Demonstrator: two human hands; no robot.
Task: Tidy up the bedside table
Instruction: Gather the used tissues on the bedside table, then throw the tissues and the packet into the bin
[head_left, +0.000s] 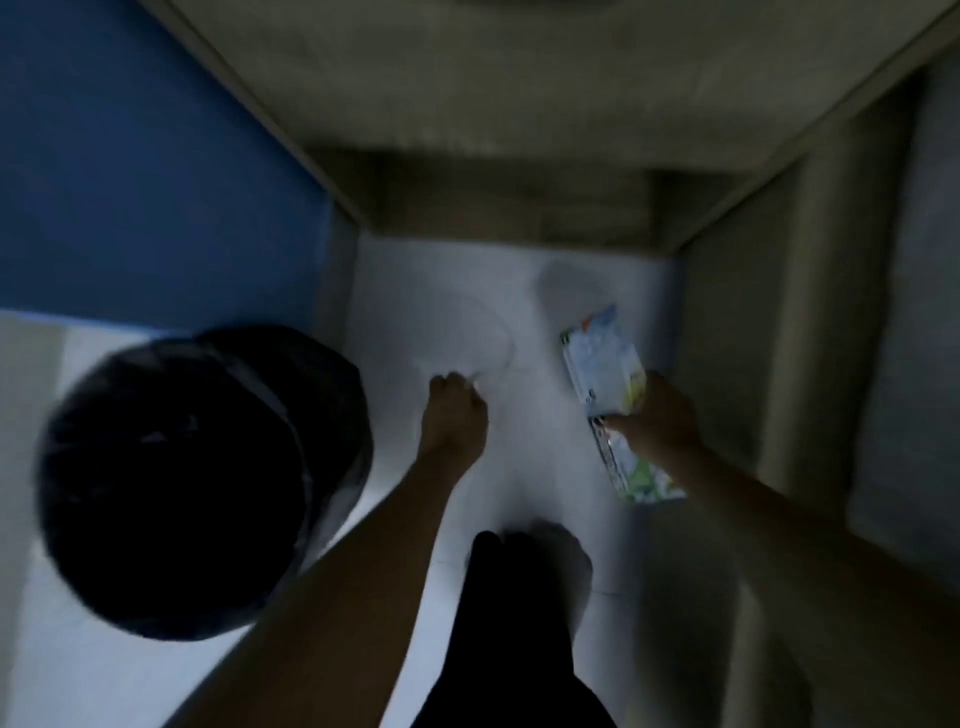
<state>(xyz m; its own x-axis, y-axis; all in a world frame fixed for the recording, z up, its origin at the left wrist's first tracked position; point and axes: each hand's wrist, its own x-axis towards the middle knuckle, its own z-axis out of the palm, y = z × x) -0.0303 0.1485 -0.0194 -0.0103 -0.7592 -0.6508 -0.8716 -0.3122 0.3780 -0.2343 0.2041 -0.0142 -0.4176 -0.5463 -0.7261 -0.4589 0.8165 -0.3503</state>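
The view is dim and blurred, looking down at a pale floor (415, 291). My right hand (655, 415) is closed around flat white packaging with blue and green print (605, 364); it sticks out above and below my fingers. My left hand (454, 410) is a closed fist low over the floor. It pinches what looks like a thin white cord (506, 348), which curves away in a faint arc; the blur hides what it is exactly.
A round black bin with a dark liner (197, 478) stands at the left, close to my left forearm. A blue wall (130, 156) rises behind it. Beige furniture panels (727, 338) close in the right and far sides. My dark trouser leg (519, 623) is at the bottom centre.
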